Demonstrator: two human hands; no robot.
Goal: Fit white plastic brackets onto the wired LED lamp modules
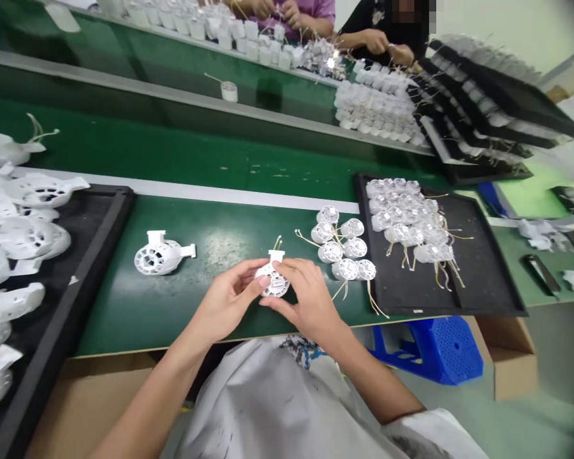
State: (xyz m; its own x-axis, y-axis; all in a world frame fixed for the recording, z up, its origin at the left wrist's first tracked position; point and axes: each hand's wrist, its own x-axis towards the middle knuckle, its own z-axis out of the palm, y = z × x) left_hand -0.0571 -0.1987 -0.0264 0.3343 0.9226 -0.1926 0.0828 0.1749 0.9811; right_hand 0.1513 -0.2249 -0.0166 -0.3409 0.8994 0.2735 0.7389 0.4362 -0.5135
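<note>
My left hand (pixel 228 299) and my right hand (pixel 303 294) both grip a white plastic housing (pixel 273 282) with a round slotted face, held just above the green bench mat (pixel 210 255). Thin yellow wires (pixel 277 243) rise from its far side. Another white housing (pixel 161 255) lies left of my hands. To their right sits a small group of round white modules (pixel 342 245) with trailing wires. Beyond those, a black tray (pixel 481 258) holds several more wired modules. My fingers hide part of the held housing.
A black tray (pixel 93 255) of white housings lies at the left. Co-workers' hands (pixel 387 48) work at the far bench among rows of white parts. Black racks (pixel 483 108) stand at the right. A blue stool (pixel 440 350) and a cardboard box (pixel 507 350) sit below the bench edge.
</note>
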